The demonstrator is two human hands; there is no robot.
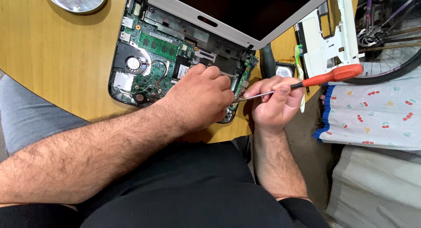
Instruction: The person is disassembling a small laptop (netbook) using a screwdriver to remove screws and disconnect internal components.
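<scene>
With the left hand (199,98) pressing the opened laptop (175,61) steady, keep the screwdriver (307,81), gripped in the right hand (274,101), square to the fastener.

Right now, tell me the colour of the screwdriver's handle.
Orange-red, on the screwdriver held in the right hand; the head view shows it best.
</scene>
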